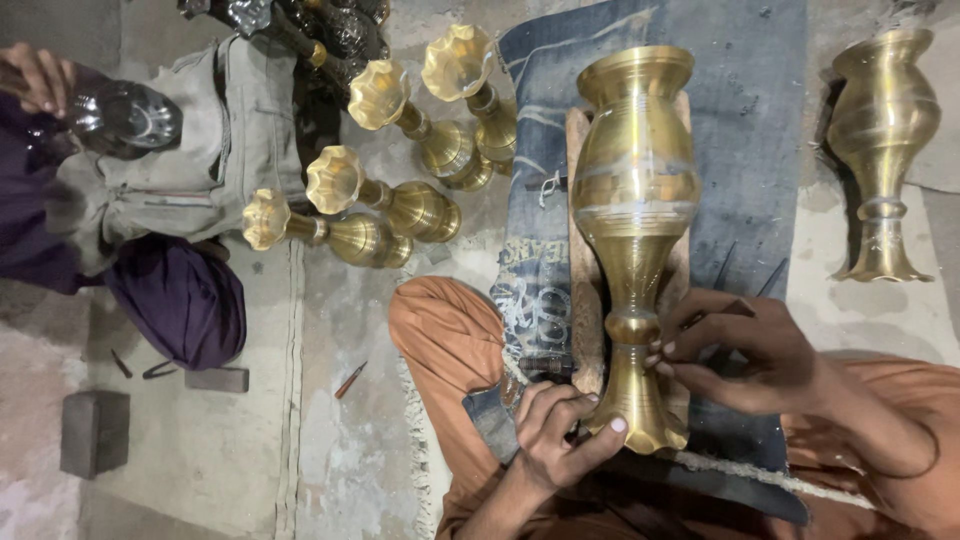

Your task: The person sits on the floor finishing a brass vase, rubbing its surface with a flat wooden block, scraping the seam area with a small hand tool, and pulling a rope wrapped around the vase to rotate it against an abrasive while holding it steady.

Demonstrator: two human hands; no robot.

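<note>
Place: I take this for a metal craft workshop, with the work done on the floor.
Wares: I count four small fluted brass vases [375, 190] lying together, and a taller brass vase [882, 150] apart.
Floor: bare dusty concrete floor [330, 420], with small hand tools [350, 380] and a block [94, 432].
Padding: I see worn denim cloth [740, 130] spread under a large brass vase [634, 230].

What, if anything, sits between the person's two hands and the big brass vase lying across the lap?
Nothing visible does. The left hand already touches the brass vase at its flared foot, thumb on the rim, and the right hand presses its fingertips against the narrow stem. The vase lies on a wooden block over a denim cloth.
</note>
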